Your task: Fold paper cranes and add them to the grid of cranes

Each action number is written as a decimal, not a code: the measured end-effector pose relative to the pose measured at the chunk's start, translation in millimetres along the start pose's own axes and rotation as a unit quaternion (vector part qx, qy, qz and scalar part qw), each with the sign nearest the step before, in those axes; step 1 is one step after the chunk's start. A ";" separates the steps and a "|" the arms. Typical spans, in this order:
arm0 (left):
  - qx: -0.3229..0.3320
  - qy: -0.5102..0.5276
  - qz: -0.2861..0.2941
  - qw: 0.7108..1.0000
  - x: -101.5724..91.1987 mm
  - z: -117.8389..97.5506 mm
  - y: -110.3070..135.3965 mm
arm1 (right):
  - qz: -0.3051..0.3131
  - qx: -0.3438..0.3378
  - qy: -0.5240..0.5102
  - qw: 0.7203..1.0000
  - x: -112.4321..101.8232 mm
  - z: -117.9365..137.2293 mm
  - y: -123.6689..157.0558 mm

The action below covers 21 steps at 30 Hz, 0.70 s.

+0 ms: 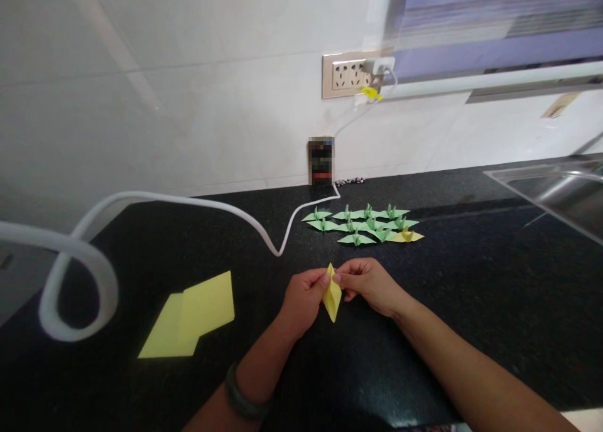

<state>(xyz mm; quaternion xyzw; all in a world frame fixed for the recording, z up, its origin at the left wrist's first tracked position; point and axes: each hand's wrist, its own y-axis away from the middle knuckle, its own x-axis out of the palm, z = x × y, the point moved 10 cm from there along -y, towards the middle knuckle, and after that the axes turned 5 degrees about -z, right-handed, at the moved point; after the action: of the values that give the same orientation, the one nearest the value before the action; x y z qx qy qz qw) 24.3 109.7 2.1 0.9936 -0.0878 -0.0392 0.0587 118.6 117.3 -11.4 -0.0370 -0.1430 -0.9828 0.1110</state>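
Observation:
A small folded yellow paper piece (332, 296), narrow and pointed at both ends, is held upright just above the black countertop (471, 294). My left hand (304, 297) pinches its upper left edge with closed fingers. My right hand (370, 284) pinches its top from the right, fingers closed too. Behind my hands lies a cluster of several finished green paper cranes (360, 223) with one yellow crane (407, 235) at its right end. Flat yellow paper sheets (193, 316) lie to the left of my hands.
A white cable (188, 201) loops across the left of the counter up to a wall socket (351, 74). A small dark device (321, 162) leans against the tiled wall. A steel sink (556, 190) sits at the right.

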 end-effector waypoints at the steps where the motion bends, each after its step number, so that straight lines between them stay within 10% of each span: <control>1: -0.004 0.003 0.003 1.000 0.7 0.9 0.1 | -0.002 -0.002 0.001 1.000 -0.5 0.2 -0.1; 21: -0.083 0.086 0.011 0.993 4.0 14.3 2.1 | -0.053 -0.057 0.059 0.995 -7.3 12.9 2.8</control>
<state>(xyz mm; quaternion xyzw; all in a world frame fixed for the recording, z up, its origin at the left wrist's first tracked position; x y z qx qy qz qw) 26.6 105.3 -12.1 0.9840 -0.0894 0.0399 0.1490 126.9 120.0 0.9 0.0220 -0.0822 -0.9943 0.0645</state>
